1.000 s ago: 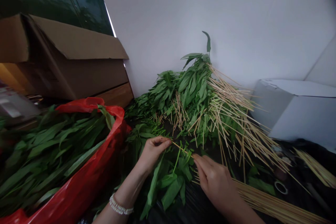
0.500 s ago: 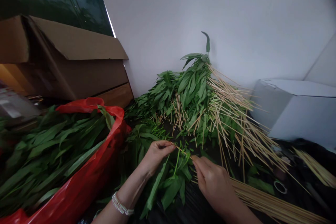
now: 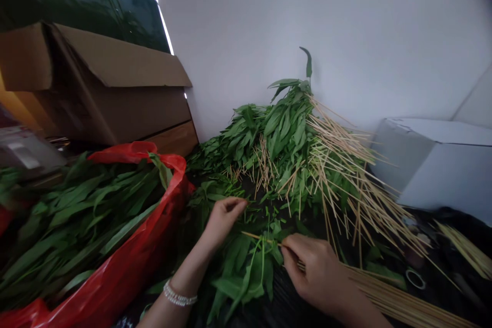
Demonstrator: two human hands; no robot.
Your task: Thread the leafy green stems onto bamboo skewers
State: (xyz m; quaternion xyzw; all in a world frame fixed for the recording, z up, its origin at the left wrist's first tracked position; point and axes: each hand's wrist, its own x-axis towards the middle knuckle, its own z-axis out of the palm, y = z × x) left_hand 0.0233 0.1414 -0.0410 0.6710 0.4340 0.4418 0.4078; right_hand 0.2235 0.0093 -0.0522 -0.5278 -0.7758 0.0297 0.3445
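My right hand (image 3: 313,269) grips a thin bamboo skewer (image 3: 251,235), whose bare tip points left. Green stems are threaded on the skewer beside my fingertips, and their long leaves (image 3: 246,284) hang below it. Up and to the left of the tip, my left hand (image 3: 226,218) is pinched closed, clear of the skewer. Whether something small sits between its fingertips cannot be made out. Beneath both hands, cut bits of green stem (image 3: 272,212) lie scattered on a black surface.
Leafy bunches on skewers (image 3: 284,128) are heaped against the wall. A red plastic bag (image 3: 169,215) full of leaves stands left, in front of an open cardboard box (image 3: 126,107). Loose skewers (image 3: 400,300) lie at lower right, near a tape roll (image 3: 415,279) and a white box (image 3: 457,174).
My left hand has come off the skewer's tip and shifted up and left. The skewer and its leaves have dropped slightly in my right hand, with the tip now further left.
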